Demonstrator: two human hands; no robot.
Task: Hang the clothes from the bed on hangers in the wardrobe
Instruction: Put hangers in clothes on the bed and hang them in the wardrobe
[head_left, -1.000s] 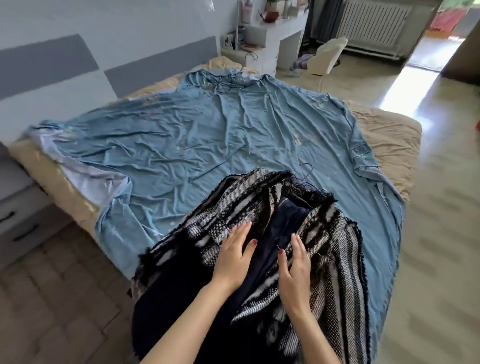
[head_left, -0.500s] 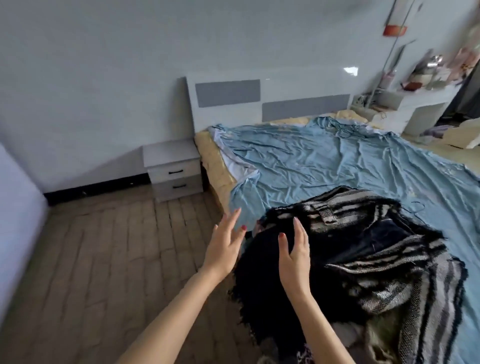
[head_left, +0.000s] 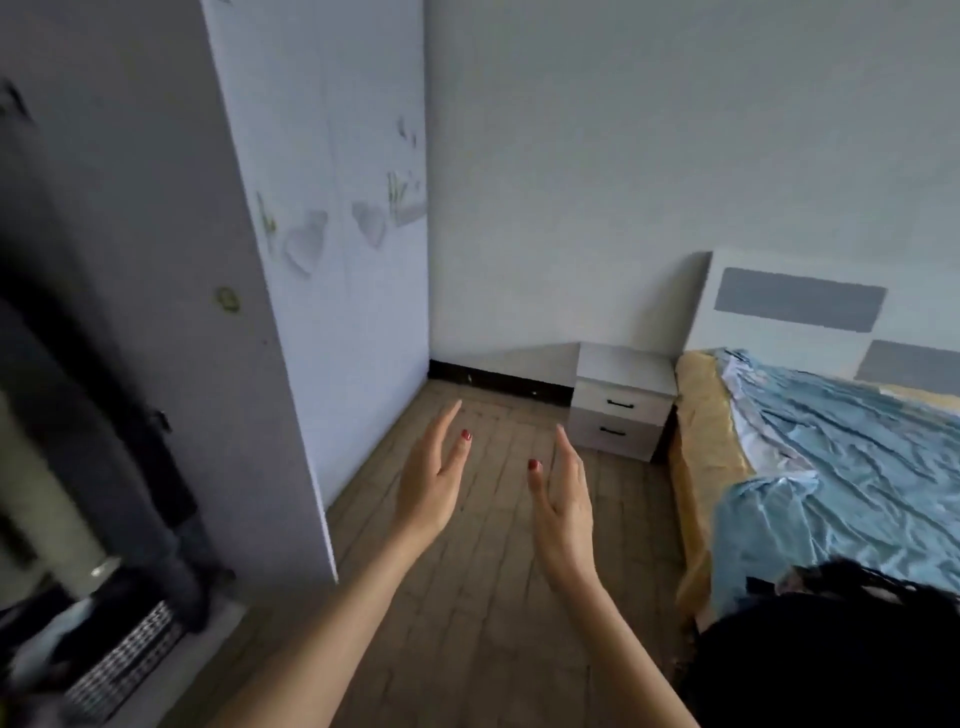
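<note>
My left hand (head_left: 434, 483) and my right hand (head_left: 563, 506) hover over the wooden floor, fingers apart and palms facing each other, holding nothing. The dark garment (head_left: 826, 660) lies at the lower right on the near corner of the bed (head_left: 701, 457), which is covered by a rumpled blue sheet (head_left: 841, 467). The white wardrobe (head_left: 322, 291) stands at the left with its door closed. At the far left edge an open, dark section (head_left: 78, 467) shows blurred hanging clothes. No hanger is visible.
A white two-drawer nightstand (head_left: 621, 402) stands against the back wall beside the bed's headboard (head_left: 789, 306). Wooden floor (head_left: 498, 597) stretches between wardrobe and bed. A checked fabric (head_left: 124, 660) lies low in the open section at the left.
The view has swung left from the bed toward the wardrobe. Both hands left the striped dark garment, which stays on the bed, and now hang over the floor.
</note>
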